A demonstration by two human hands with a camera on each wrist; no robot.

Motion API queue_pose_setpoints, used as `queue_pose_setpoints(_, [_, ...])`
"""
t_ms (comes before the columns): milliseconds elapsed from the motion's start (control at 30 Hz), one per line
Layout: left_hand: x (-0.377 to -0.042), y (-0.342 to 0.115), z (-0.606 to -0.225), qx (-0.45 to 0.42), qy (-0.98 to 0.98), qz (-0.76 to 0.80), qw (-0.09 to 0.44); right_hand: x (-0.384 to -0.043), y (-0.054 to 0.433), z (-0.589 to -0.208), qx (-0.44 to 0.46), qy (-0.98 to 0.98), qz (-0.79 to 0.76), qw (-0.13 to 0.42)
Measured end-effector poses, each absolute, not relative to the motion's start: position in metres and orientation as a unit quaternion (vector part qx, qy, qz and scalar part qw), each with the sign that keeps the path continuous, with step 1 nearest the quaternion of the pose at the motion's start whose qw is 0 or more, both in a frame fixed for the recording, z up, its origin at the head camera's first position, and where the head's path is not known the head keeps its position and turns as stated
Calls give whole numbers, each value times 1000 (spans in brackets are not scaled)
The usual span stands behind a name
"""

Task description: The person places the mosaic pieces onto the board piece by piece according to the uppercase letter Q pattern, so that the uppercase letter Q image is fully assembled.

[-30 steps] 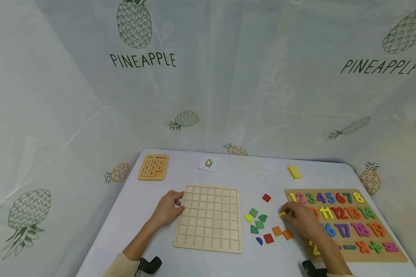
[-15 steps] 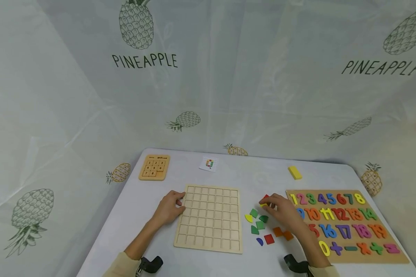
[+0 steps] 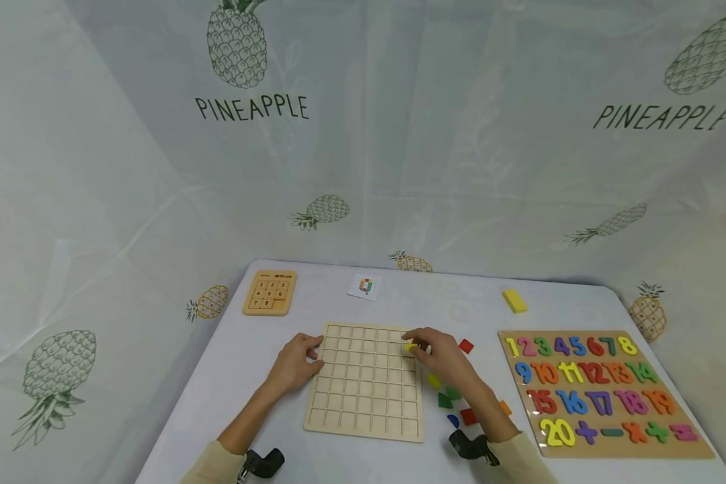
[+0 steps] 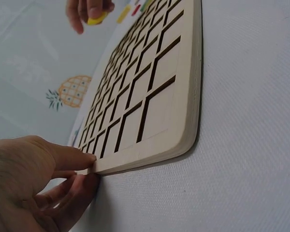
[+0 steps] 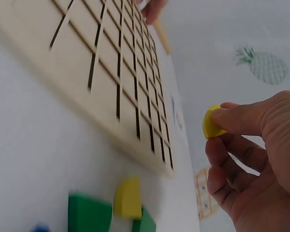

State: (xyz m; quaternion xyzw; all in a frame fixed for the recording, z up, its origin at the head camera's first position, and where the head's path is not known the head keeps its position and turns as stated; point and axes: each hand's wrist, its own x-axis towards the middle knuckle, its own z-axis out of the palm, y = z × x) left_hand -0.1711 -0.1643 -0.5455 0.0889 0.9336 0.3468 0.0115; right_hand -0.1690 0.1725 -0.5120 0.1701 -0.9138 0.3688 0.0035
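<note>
A pale wooden grid board (image 3: 363, 384) lies at the middle of the table. At its left edge is my left hand (image 3: 293, 363), gripping the rim with thumb and fingers; the left wrist view shows a fingertip (image 4: 90, 158) on the board's border. My right hand (image 3: 443, 356) is above the board's upper right part, pinching a small yellow piece (image 5: 211, 123) with a curved edge between thumb and finger. Beside the board lie a red square (image 3: 466, 345), another yellow piece (image 3: 433, 381), several green pieces (image 3: 444, 400) and a blue half-round piece (image 3: 453, 421), some partly behind my right arm.
To the right lies a number puzzle board (image 3: 611, 452) with coloured digits. A yellow block (image 3: 514, 301) is at the back right, a printed card (image 3: 364, 287) at the back, and a wooden number slide puzzle (image 3: 269, 293) at the back left. A pineapple-print sheet (image 3: 363, 134) hangs behind the table.
My right hand has moved left with the yellow piece, from the number puzzle past the loose pieces to the grid board's upper right. My left hand stays at the board's edge.
</note>
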Motion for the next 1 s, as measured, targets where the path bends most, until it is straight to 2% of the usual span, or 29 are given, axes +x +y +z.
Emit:
queue_pose_setpoints(267, [-170,-163,-546,86,935,345,8,-179,134,-517,210,-887,410,-23])
queue_pose_setpoints(600, [-171,-164,-548,80,934,347,11,-199,95,-527,210,-863,453,-73])
queue_pose_setpoints(1000, [-170,-163,-545,79,931,355,12,-215,78,-539,205,-885,414,-58])
